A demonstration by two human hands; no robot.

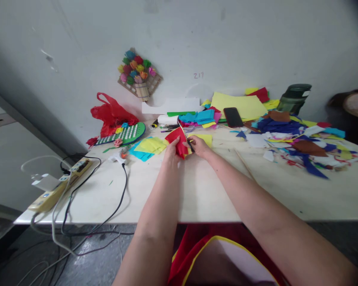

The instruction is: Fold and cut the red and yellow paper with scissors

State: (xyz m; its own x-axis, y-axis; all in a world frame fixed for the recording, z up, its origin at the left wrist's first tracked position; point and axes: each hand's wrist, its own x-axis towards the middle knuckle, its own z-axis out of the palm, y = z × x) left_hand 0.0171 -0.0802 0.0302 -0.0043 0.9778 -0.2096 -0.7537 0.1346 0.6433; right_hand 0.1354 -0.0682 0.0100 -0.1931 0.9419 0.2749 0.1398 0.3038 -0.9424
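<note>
Leftmost on your tabletop (214, 198), a power strip (46, 198) lies near the edge, with a red plastic bag (113, 113) farther back. Next comes a white glue gun (118, 157), then yellow sheets (150, 145) overlapping blue paper (143, 155). Your left hand (171, 150) pinches the red paper (176, 137), held up just above the tabletop near its middle. Beside it, your right hand (200, 147) grips dark-handled scissors (190, 146) against the red paper. Rightward, a phone (233, 117) rests by a thin stick (244, 165), then heaped coloured scraps (282, 126) below a green bottle (292, 101).
</note>
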